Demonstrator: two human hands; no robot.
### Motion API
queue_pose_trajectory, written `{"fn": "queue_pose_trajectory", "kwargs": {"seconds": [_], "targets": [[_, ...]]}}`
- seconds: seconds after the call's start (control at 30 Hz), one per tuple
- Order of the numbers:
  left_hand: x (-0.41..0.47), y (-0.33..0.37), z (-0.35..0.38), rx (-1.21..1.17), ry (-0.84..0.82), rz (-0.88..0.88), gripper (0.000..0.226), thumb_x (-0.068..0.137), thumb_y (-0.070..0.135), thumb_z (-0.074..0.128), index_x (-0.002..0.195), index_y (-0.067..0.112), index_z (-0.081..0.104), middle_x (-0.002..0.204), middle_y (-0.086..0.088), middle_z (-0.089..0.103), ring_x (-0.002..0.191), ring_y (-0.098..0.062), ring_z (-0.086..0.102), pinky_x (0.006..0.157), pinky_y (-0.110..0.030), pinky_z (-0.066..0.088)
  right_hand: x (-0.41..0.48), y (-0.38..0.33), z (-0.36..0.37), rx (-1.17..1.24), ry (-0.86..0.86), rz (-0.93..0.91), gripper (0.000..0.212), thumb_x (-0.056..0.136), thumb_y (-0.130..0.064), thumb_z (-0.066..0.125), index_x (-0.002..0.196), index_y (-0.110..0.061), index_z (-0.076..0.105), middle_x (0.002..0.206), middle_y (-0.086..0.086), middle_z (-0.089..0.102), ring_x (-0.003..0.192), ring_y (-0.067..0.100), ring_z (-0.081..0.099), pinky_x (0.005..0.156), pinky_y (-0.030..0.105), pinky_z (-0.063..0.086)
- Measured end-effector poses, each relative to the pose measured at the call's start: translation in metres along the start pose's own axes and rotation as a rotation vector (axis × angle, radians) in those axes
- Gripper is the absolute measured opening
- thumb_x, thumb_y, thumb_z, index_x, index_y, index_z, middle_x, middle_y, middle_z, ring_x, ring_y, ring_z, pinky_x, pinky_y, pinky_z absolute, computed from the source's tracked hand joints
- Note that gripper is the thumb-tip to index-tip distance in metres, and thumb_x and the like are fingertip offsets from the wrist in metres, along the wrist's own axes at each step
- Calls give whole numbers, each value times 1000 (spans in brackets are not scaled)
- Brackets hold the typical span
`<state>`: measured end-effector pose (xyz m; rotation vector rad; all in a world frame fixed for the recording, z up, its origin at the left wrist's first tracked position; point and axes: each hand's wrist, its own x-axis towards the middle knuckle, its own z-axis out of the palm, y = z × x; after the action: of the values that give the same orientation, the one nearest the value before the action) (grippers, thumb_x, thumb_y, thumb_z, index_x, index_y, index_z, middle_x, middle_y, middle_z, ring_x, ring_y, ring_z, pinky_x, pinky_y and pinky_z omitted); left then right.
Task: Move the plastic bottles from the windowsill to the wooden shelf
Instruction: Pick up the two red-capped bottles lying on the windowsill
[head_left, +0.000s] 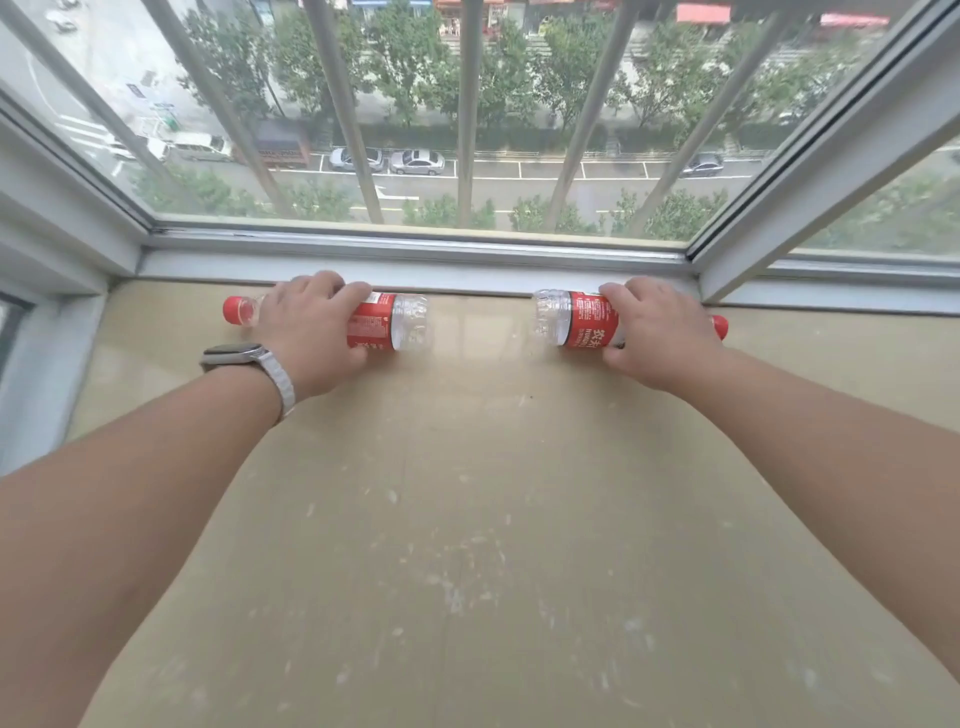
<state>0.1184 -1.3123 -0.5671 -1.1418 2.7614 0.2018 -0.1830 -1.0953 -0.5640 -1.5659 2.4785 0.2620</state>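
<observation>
My left hand (306, 332) has its fingers (347, 299) curled over the top of the left bottle (384, 321), with the thumb down on the near side of the red label, so it is gripping that bottle around the upper body. My right hand (662, 332) does the same on the right bottle (576, 318): fingers wrapped over the label's far edge, thumb pressed low on the near side, a closed grip on the bottle.

Both bottles lie on their sides on the sill (467, 519), just in front of the window frame (415, 260) and parallel to it. The left bottle's red cap (236, 310) points away from the middle of the frame, toward the left corner; its clear base faces the centre. The right bottle mirrors it, clear base toward the centre and a sliver of red cap (720, 326) showing past my knuckles on the right. The two bases are well apart, with bare sill between them. Both look empty, the plastic clear and ribbed.

A watch (244, 358) with a pale strap sits on my left wrist. The sill is a glossy beige slab, scuffed with white marks nearer to me than the frame. Beyond the frame's glass, vertical bars (467, 114) stand, and below them I see a street with parked cars and trees.
</observation>
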Motion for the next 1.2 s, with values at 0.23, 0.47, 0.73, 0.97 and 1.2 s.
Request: {"fn": "queue_pose_trajectory", "kwargs": {"seconds": [0.23,0.47,0.73,0.97,1.2], "targets": [[-19,12,4,-12,-135,11,65,82,36,68,143,32,44,133,-2,57,123,-29,51,102,-43,35,-17,-9,7,76,-43,-22,65,78,-39,64,137,-24,41,120,7,56,110,31,52,88,39,40],[-74,39,-10,-112,-110,27,66,78,48,72,138,34,49,122,0,61,111,-29,54,88,-41,41,-70,-37,-3,230,-56,32,65,79,-48,64,136,-27,40,117,4,55,106,29,52,85,38,42],[-159,63,-61,-430,-133,-137,71,68,57,77,133,38,53,105,0,62,104,-28,57,88,-44,49,-168,-68,-49,434,-58,162,68,76,-49,66,136,-29,41,113,0,54,107,25,51,87,40,46],[-243,94,-116,-869,-167,-190,53,64,54,76,112,45,57,94,8,68,78,-17,68,73,-38,56,-271,-88,-104,551,32,261,59,75,-47,67,128,-33,44,107,-5,54,101,23,52,80,36,45],[-335,123,-179,-1100,-110,-173,46,76,29,82,100,56,52,94,11,70,72,-12,69,67,-31,59,-364,-107,-161,696,136,337,51,73,-48,64,120,-36,47,99,-8,53,93,19,53,78,40,50]]}}
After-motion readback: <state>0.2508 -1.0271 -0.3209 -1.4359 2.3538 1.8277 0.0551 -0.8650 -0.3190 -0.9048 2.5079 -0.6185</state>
